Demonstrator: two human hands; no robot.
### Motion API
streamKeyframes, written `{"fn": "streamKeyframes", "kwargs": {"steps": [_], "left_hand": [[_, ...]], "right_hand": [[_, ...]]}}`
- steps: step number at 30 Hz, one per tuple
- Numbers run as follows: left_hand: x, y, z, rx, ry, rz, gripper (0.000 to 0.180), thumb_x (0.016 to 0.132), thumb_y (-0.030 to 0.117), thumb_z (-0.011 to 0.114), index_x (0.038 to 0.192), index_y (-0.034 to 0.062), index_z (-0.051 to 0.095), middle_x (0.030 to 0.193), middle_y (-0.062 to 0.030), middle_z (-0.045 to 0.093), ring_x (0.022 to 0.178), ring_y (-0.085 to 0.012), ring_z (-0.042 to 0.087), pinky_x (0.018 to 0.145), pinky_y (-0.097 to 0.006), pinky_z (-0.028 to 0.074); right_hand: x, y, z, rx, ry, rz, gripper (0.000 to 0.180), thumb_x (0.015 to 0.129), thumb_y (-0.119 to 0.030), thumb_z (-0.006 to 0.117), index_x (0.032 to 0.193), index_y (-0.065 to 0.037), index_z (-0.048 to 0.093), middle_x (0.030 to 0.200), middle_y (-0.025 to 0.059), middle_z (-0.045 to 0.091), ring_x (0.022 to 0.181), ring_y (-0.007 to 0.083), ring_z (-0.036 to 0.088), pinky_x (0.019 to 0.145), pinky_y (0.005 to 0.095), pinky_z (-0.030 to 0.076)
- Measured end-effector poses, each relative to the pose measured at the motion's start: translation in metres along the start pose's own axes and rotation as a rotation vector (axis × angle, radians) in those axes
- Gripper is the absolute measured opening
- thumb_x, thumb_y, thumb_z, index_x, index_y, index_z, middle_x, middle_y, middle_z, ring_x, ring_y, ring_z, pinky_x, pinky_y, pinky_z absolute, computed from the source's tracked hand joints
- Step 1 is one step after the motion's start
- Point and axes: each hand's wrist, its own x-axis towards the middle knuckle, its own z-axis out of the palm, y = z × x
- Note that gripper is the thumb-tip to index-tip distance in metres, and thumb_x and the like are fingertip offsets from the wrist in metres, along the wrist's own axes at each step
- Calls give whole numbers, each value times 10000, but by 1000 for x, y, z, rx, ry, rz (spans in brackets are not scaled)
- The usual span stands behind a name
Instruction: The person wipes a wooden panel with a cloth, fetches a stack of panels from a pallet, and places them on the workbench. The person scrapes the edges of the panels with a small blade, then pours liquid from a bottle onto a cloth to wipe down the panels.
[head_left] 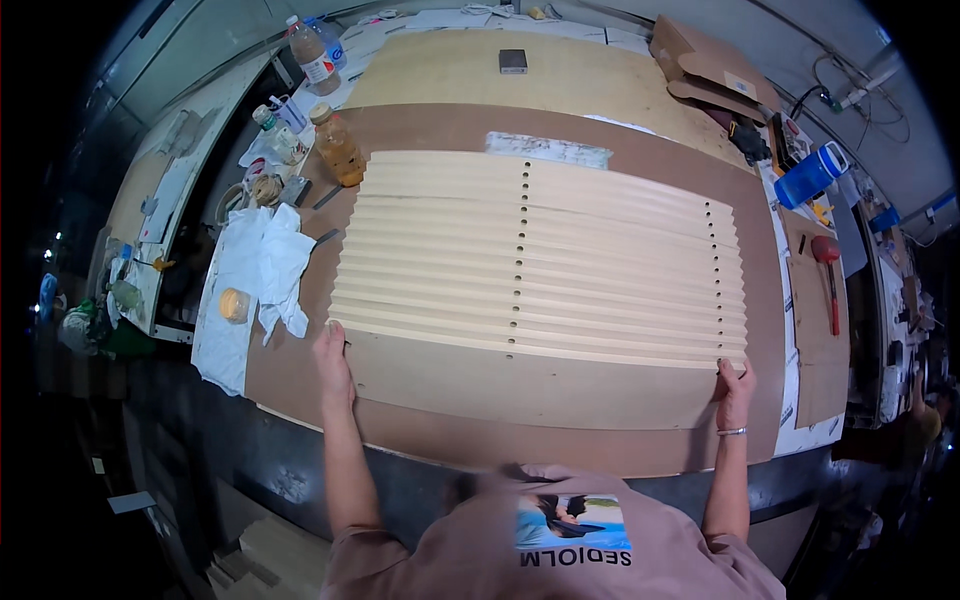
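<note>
Wooden panel (pixel 530 375) (nearest of the overlapping stack) gripped at both ends, left hand (pixel 333 355) and right hand (pixel 735 385) fingers clamped.

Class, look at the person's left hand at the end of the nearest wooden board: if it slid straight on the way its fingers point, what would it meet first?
The left hand points up the bench, so it would probably first brush the overlapped slat ends, though the white cloth lies close beside that line.

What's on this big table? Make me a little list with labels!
left hand: on the left end of the nearest wooden board
right hand: on that board's right end
behind the board: overlapping wooden slats with drilled holes
left side: white cloth, amber bottle
right side: red hammer, blue jug
far end: small grey block
</note>
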Motion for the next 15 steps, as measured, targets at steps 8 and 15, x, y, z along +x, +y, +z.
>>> {"fn": "streamKeyframes", "kwargs": {"steps": [8, 15], "left_hand": [[-6, 13, 9, 472, 300, 403, 507, 862, 136, 679, 1310, -28, 507, 1304, -124, 553, 1200, -230, 503, 1017, -340, 383], [-22, 52, 26, 1047, 53, 714, 630, 602, 18, 787, 1208, 56, 620, 1274, -112, 559, 1196, -306, 495, 1017, -358, 402]], "right_hand": [[11, 31, 3, 101, 122, -182, 318, 860, -125, 677, 1098, 62, 580, 994, 87, 645, 891, 137, 595, 818, 271, 465], [15, 40, 14, -107, 291, -325, 296, 916, -188, 617, 1035, 79, 575, 882, 106, 650, 776, 149, 588, 717, 290, 480]]}}
